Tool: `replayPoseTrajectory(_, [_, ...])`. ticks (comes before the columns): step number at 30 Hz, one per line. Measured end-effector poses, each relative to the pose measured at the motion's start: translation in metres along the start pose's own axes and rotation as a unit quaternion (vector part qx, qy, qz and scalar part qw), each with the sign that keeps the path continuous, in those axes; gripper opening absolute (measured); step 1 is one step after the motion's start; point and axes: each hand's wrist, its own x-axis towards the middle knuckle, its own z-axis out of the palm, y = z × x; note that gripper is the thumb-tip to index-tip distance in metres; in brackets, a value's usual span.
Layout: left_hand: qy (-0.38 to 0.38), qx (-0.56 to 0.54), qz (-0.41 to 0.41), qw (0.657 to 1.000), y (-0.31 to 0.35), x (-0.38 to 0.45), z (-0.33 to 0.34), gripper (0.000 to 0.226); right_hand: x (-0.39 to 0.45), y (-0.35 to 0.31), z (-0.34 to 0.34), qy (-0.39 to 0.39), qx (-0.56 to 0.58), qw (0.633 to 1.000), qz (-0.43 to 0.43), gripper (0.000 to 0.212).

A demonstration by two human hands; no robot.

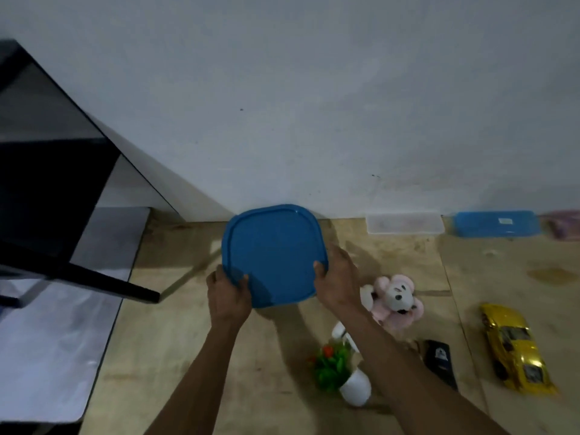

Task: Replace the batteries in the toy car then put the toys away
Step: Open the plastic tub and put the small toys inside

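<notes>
A big square blue lid (273,252) with rounded corners is held flat in front of me, near the wall. My left hand (228,293) grips its near left corner and my right hand (337,277) grips its right edge. Whatever lies under the lid is hidden. On the wooden floor to the right lie a pink and white plush mouse (396,299), a black remote-like object (439,361) and a shiny yellow toy car (514,348). A small fake plant in a white pot (342,373) lies tipped over under my right forearm.
A black table (53,171) and its leg stand at the left over a grey mat (53,340). Along the wall at the right sit a clear shallow box (405,223), a blue flat box (497,223) and something pink at the frame edge.
</notes>
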Motion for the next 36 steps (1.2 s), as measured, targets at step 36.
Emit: replayPoseTrajectory(36, [-0.042,-0.284,-0.161,0.944,0.022,0.070,-0.008,0.070,0.047,-0.015,0.049,0.098,0.280,0.914,0.276,0.054])
